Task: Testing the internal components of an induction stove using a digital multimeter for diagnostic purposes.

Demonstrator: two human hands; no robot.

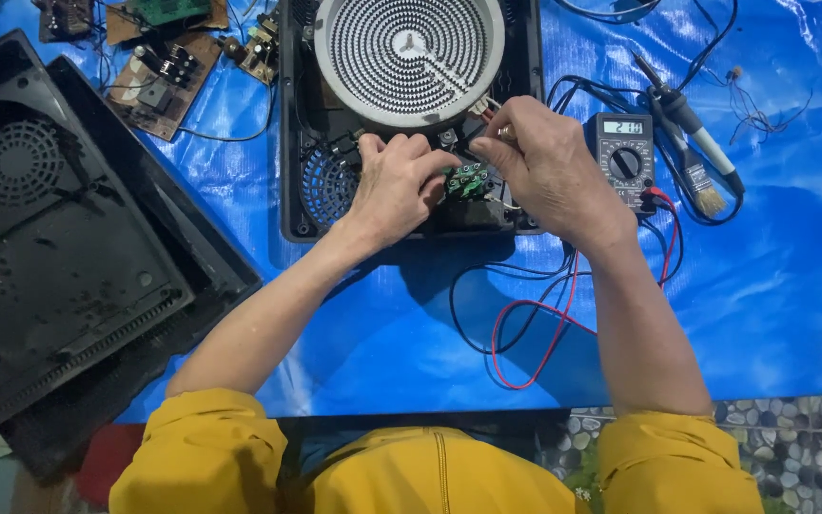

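A blue tarp covers the work surface; its near edge shows at 6 o'clock, with pebbled floor beyond at 5 o'clock. The widest open stretch of tarp lies at 4 o'clock, crossed only by red and black leads. At 9 o'clock a black cover lies upturned, its round vent grille at the upper left and its corner hanging off the tarp's near edge. At 12 o'clock sits the open cooker base, a shallow black tray holding a round coil heater, a fan grille and, at its near edge, a small green board. Loose circuit boards lie at 11 o'clock. A grey meter with a pale display sits at 2 o'clock (just beside the base), a soldering iron and brush right of it. The left hand is clenched, fingers curled against the green board. The right hand pinches at something above the board; what it grips I cannot tell.
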